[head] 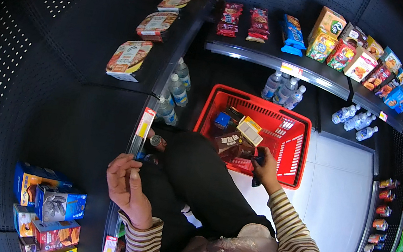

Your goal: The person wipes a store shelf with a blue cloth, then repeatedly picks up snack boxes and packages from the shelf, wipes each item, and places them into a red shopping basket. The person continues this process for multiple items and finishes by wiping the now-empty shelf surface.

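A red plastic shopping basket point(305, 142) stands before me, with a yellow-and-white box point(250, 130), a blue box point(222, 120) and a brown box point(231, 142) inside. At its near rim, my right hand point(266, 168) is closed around the black basket handle point(257, 174). My left hand point(129, 187) is raised beside the edge of the left shelf, fingers loosely curled and apart, holding nothing. A drink can point(156, 141) shows just beyond it, by my knee, under the shelf edge.
Bottled water point(178, 90) stands below the left shelf, more bottles point(284, 89) behind the basket. Packaged meals point(129, 58) and snack boxes point(59, 202) sit on the left shelf point(68, 120). Boxed snacks point(321, 44) line the far shelf; cans point(383, 210) stand on the right rack.
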Demonstrator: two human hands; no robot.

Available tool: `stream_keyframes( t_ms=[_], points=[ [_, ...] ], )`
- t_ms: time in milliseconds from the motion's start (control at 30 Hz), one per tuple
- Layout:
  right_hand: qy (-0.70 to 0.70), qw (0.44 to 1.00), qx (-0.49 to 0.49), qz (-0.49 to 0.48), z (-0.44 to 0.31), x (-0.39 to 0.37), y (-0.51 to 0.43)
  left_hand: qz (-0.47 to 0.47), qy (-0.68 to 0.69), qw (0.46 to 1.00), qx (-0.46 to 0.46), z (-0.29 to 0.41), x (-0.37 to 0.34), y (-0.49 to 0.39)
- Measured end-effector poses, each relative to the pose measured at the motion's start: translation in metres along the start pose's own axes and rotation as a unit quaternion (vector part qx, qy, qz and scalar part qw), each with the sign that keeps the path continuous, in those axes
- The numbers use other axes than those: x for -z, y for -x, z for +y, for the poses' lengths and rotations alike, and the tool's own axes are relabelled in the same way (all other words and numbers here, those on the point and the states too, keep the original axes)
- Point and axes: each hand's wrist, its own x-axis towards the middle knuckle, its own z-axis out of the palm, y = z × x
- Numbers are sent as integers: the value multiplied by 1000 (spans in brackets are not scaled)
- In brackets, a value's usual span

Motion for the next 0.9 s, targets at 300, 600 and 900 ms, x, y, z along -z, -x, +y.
stream_keyframes(
  t_ms=[300,600,900],
  points=[
    [-249,961,107,-50,-152,5,8,9,17,1000,-6,6,3,2],
    [-368,886,178,-218,-265,-14,57,-41,10,999,-7,7,7,4],
    [-318,908,201,-186,-269,-72,33,-82,31,996,-11,9,13,2]
  ],
)
